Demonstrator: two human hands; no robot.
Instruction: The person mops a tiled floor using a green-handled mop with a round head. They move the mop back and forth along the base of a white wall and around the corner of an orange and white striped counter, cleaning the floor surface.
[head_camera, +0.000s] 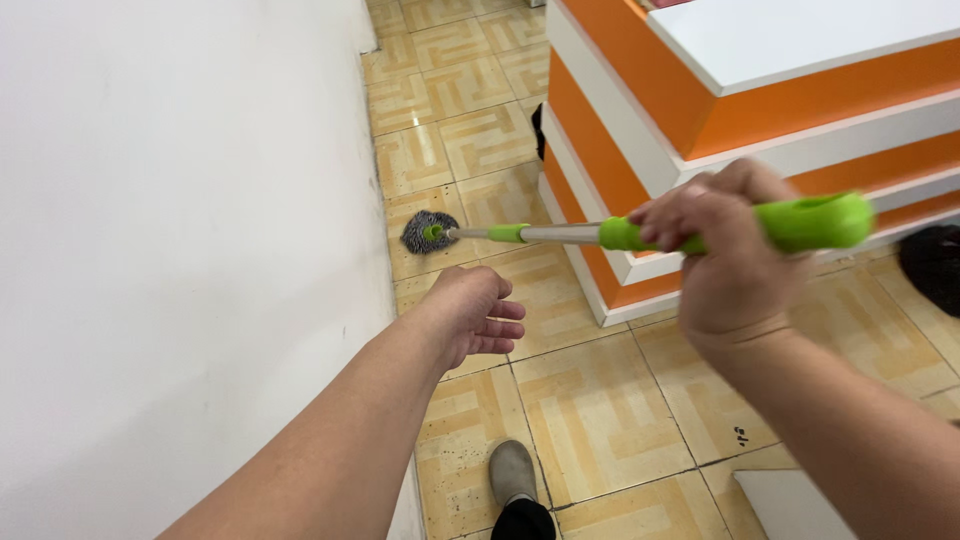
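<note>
Head view shows me holding a mop (600, 234) out over the tiled floor (600, 410). My right hand (725, 250) has its fingers clamped around the green grip at the handle's near end, at about three o'clock. My left hand (475, 315) hangs free below the shaft near six o'clock, fingers loosely apart and gripping nothing, close under the pole but not touching it. The grey mop head (428, 232) sits at about nine o'clock on the tiles, right against the white wall (180, 250), well ahead of both hands. An orange and white counter (700, 110) stands at one o'clock. As for progress, I judge the mopping under way along the wall edge; whether any tiles are already wiped I cannot tell.
</note>
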